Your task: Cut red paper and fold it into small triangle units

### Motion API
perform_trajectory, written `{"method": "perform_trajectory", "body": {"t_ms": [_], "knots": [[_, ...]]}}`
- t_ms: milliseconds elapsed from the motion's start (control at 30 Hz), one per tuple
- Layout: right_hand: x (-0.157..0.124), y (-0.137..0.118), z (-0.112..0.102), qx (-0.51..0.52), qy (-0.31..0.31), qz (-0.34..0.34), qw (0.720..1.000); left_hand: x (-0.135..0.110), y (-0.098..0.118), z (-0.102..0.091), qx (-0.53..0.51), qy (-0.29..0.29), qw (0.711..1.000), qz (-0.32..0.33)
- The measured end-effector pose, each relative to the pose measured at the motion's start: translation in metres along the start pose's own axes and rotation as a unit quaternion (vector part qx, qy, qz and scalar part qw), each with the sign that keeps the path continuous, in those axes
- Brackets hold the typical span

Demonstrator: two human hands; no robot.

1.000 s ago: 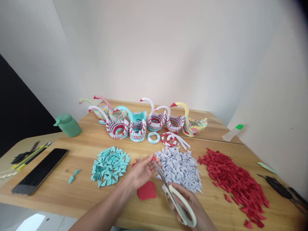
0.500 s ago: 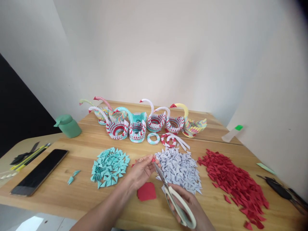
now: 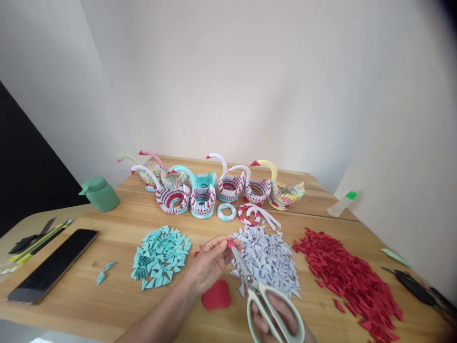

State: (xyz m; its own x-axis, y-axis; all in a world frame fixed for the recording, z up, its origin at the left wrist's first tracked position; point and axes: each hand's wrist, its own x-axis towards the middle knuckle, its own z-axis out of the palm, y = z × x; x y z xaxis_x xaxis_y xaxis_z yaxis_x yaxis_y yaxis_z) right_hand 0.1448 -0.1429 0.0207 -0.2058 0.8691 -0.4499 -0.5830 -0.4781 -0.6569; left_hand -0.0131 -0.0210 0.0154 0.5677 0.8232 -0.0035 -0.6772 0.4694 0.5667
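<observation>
My left hand (image 3: 213,261) pinches a small red folded paper piece (image 3: 230,243) between thumb and fingers, above the table's middle. In my right hand (image 3: 266,320) is a pair of scissors (image 3: 257,286) with cream handles, its fingers through the loops. The blade tips reach the red paper piece; whether they touch it I cannot tell. Below my left hand lies a red paper sheet (image 3: 216,295). A heap of pale lavender paper triangles (image 3: 267,257) spreads behind the scissors, and a teal heap of triangles (image 3: 162,257) lies left of my left hand.
Several folded-paper swans (image 3: 203,195) stand at the back, with a white-and-teal paper ring (image 3: 226,212) before them. Red triangles (image 3: 352,281) are heaped at right, near dark-handled tools (image 3: 414,287). A phone (image 3: 53,264) and a green pot (image 3: 99,194) are at left.
The scissors' handles have spread apart and the blades have tilted, with the handles lower and further right. My left hand still holds the red piece. The view has shifted slightly.
</observation>
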Motion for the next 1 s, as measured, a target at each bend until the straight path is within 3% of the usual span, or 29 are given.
{"method": "perform_trajectory", "body": {"t_ms": [200,367,467,567,633,733,800,867,1000], "knots": [[0.000,-0.001,0.004,-0.003,-0.027,0.051,0.998,0.001,-0.001,-0.003,0.008,-0.010,1.000,0.011],[-0.003,0.003,0.009,-0.037,0.040,-0.041,0.998,0.005,-0.004,-0.006,0.048,0.029,0.998,0.007],[-0.002,0.000,0.007,-0.154,0.066,-0.063,0.984,0.006,-0.004,-0.006,0.080,0.048,0.996,0.012],[0.000,-0.007,0.000,-0.348,0.079,-0.140,0.924,0.006,-0.002,-0.004,0.118,0.050,0.992,0.011],[0.002,-0.011,-0.006,-0.487,0.092,-0.227,0.838,0.006,-0.001,-0.003,0.137,0.051,0.989,0.007],[0.002,-0.014,-0.012,-0.623,0.113,-0.368,0.681,0.006,-0.002,-0.003,0.155,0.064,0.986,0.004],[0.001,-0.016,-0.014,-0.654,0.118,-0.423,0.617,0.006,-0.002,-0.004,0.153,0.072,0.986,0.006],[0.000,-0.017,-0.014,-0.665,0.118,-0.421,0.605,0.006,-0.003,-0.006,0.133,0.075,0.988,0.004],[-0.004,-0.018,-0.013,-0.652,0.110,-0.349,0.664,0.008,-0.003,-0.010,0.055,0.094,0.994,-0.015]]}}
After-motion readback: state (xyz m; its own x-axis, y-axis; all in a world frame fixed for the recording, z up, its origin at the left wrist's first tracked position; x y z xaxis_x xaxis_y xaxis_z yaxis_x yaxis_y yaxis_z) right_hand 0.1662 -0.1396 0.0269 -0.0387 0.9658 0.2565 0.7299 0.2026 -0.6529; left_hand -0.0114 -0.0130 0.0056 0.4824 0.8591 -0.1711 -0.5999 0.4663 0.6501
